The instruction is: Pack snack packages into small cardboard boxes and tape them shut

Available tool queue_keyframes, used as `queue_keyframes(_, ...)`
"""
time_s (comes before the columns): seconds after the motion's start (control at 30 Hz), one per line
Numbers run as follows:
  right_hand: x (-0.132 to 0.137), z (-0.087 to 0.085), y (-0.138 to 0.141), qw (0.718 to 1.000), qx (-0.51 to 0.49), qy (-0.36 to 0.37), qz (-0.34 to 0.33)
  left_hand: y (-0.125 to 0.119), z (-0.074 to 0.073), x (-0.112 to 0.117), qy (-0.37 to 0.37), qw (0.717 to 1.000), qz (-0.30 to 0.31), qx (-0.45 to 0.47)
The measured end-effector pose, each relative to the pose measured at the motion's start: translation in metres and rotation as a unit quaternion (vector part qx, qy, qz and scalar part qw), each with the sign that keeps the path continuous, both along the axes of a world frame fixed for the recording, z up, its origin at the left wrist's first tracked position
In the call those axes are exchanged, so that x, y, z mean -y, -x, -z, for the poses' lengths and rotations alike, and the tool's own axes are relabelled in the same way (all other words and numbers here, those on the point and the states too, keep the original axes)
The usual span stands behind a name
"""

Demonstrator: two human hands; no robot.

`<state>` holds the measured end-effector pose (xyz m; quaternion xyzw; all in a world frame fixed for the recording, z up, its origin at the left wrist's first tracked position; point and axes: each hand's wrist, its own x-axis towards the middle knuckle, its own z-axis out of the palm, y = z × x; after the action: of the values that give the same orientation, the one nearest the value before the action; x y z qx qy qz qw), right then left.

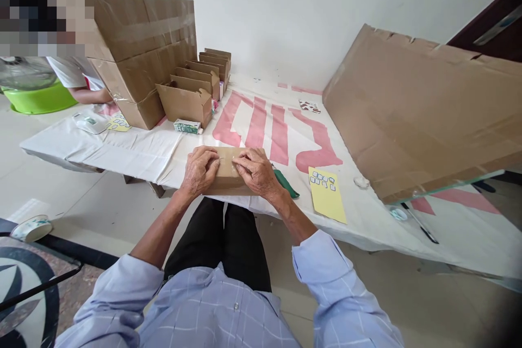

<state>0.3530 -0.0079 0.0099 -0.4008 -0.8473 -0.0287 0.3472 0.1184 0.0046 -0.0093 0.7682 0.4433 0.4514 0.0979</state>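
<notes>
A small closed cardboard box lies at the table's front edge, right before me, with a shiny strip like clear tape on its top. My left hand grips the box's left end, its fingers curled over the top. On the right end is my right hand, also closed, thumb and fingertips pressed together at the top near the shiny strip. Just right of that hand lies a green object, partly hidden by my wrist; its kind I cannot make out. Farther right is a yellow sheet with small drawn shapes.
Open cardboard boxes stand in a row at the back left, a small green-and-white carton before them. Large stacked cartons rise behind; a co-worker's arm is beyond. A big cardboard panel leans at right, near a black pen-like item.
</notes>
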Motion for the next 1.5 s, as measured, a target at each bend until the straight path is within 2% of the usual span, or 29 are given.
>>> queue_keyframes(0.4, 0.008, -0.01, 0.002, 0.999, -0.001, 0.05, 0.008, -0.004, -0.001, 0.002, 0.013, 1.0, -0.02, -0.009)
queue_keyframes(0.7, 0.008, -0.012, -0.011, 0.996, 0.023, 0.061, -0.056, -0.004, -0.001, 0.001, 0.012, 1.0, -0.019, -0.014)
queue_keyframes(1.13, 0.012, -0.004, -0.013, 0.997, 0.039, 0.054, -0.033, -0.005, -0.001, 0.001, 0.014, 1.0, -0.022, -0.016)
queue_keyframes(1.5, 0.016, -0.005, -0.009, 0.998, 0.007, 0.065, -0.021, -0.005, -0.002, 0.003, 0.007, 1.0, -0.012, -0.014)
